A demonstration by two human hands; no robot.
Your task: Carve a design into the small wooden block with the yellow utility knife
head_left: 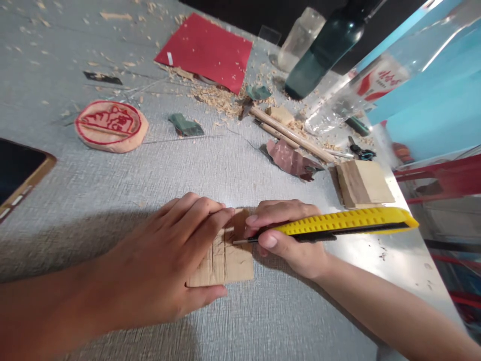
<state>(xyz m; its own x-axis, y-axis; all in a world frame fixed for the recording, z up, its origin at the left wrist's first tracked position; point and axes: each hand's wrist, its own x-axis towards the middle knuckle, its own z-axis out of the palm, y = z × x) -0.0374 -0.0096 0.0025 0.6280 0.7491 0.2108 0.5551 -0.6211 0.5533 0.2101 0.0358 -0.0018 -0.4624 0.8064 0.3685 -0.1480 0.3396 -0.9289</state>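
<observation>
A small wooden block (239,265) with carved lines on its top face lies on the grey table. My left hand (184,240) grips it from the left, fingers over the far side and thumb along the near edge. In my right hand (296,245) is a yellow utility knife (345,220), its fingers closed around the front end. The knife's blade tip touches the block's top among the carved lines. Part of the block is hidden under my left fingers.
Behind the hands lie a carved red-inked wooden piece (110,125), red paper (210,50), sandpaper scraps (293,159) and wood shavings. A phone (22,175) sits at left. A wood block (364,183), a dark bottle (325,50) and a clear bottle (394,70) are at right.
</observation>
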